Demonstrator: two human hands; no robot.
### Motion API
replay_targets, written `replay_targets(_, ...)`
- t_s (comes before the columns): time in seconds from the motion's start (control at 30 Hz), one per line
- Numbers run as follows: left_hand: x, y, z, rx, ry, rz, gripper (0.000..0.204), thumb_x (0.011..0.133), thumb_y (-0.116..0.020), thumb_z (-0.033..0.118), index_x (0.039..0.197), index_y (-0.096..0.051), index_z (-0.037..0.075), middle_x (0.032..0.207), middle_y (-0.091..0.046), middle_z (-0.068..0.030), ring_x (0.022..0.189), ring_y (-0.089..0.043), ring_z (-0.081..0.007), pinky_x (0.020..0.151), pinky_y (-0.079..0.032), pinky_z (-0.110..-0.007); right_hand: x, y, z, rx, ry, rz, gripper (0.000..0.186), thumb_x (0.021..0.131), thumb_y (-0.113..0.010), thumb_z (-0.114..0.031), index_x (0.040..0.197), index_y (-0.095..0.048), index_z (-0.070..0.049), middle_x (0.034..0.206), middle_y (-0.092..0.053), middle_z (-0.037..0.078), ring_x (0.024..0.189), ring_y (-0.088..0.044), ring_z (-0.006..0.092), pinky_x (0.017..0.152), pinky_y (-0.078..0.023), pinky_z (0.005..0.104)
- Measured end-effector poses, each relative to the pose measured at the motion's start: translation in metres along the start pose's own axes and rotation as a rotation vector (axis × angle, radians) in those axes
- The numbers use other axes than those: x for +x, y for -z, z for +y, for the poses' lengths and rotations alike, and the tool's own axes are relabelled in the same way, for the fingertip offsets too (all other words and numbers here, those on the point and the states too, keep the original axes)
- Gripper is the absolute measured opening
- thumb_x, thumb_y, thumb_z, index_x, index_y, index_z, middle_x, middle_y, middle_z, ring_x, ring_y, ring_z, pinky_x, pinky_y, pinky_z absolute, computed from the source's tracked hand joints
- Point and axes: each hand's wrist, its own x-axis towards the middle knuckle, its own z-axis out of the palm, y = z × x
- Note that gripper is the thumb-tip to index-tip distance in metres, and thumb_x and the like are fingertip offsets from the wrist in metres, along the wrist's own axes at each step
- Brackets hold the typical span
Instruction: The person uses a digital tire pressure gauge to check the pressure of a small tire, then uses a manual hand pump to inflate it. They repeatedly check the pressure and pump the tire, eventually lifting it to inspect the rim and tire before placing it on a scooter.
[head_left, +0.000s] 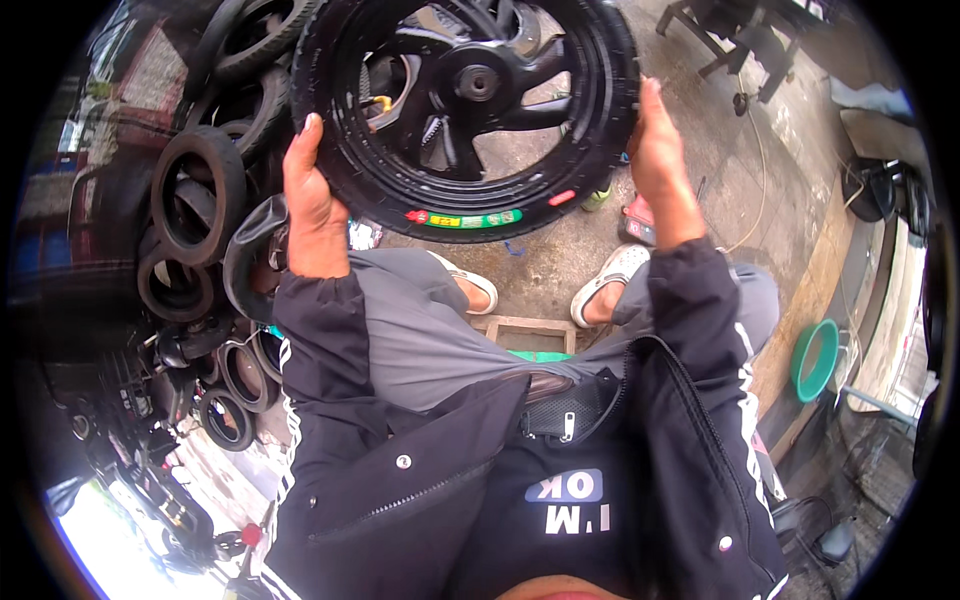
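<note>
My left hand and my right hand grip opposite sides of a black motorbike wheel with its tyre fitted, held up above my knees at the top of the view. The cast rim has several spokes around a central hub, and coloured labels sit on the tyre's lower sidewall. My fingers are mostly hidden behind the tyre, with both thumbs showing along its edges. A small red container stands on the floor beyond my right hand, partly covered by it.
Several loose tyres are piled along the left. A low wooden stool frame lies between my feet on the concrete floor. A green basin is at the right. A dark metal stand with a trailing cord is at the top right.
</note>
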Motion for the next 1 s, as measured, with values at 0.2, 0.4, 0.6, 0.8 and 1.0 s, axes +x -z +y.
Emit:
replay_targets(0.2,-0.008,-0.006,0.005,-0.104,0.079,-0.001,0.058,0.107,-0.052,0.049,0.127,-0.066,-0.004,0.111,-0.075,-0.021,0.095,-0.075,-0.0324,0.083,-0.065,-0.046,-0.016,-0.028,-0.064,0.079,0.006,-0.192,0.043,0.105,-0.062,-0.031,0.138,-0.057,-0.005,0.116,-0.071,0.006,0.1,-0.069,0.0167,0.087,-0.056,0.032)
replay_targets(0.4,-0.019,0.006,0.012,0.023,0.232,0.108,0.096,0.101,-0.027,0.079,0.128,-0.065,-0.005,0.105,-0.075,-0.023,0.089,-0.076,-0.0336,0.078,-0.065,-0.047,-0.026,-0.034,-0.035,0.103,-0.114,-0.203,0.038,0.104,-0.062,-0.027,0.132,-0.058,-0.002,0.114,-0.071,0.008,0.095,-0.07,0.0155,0.082,-0.058,0.0302)
replay_targets(0.6,-0.021,0.017,0.008,0.043,0.265,0.179,0.097,0.1,-0.024,0.081,0.121,-0.068,-0.004,0.098,-0.074,-0.0228,0.084,-0.076,-0.0332,0.072,-0.066,-0.046,-0.009,-0.035,-0.012,0.101,-0.198,-0.179,0.039,0.104,-0.062,-0.029,0.131,-0.059,-0.002,0.112,-0.071,0.008,0.092,-0.07,0.0154,0.081,-0.058,0.0297)
replay_targets(0.8,-0.012,0.018,-0.003,0.056,0.314,0.218,0.097,0.1,-0.028,0.081,0.117,-0.069,-0.005,0.096,-0.075,-0.0216,0.082,-0.076,-0.0332,0.071,-0.066,-0.046,-0.006,-0.031,-0.008,0.112,-0.276,-0.132,0.038,0.104,-0.062,-0.029,0.13,-0.06,-0.002,0.109,-0.071,0.007,0.092,-0.07,0.0148,0.08,-0.058,0.0297)
replay_targets(1.0,-0.01,0.013,-0.003,0.014,0.317,0.229,0.097,0.099,-0.03,0.082,0.117,-0.069,-0.005,0.095,-0.075,-0.0212,0.081,-0.076,-0.0332,0.07,-0.066,-0.046,-0.006,-0.029,-0.01,0.125,-0.267,-0.12,0.039,0.104,-0.061,-0.028,0.133,-0.058,-0.002,0.113,-0.071,0.008,0.092,-0.071,0.0153,0.079,-0.059,0.0302)
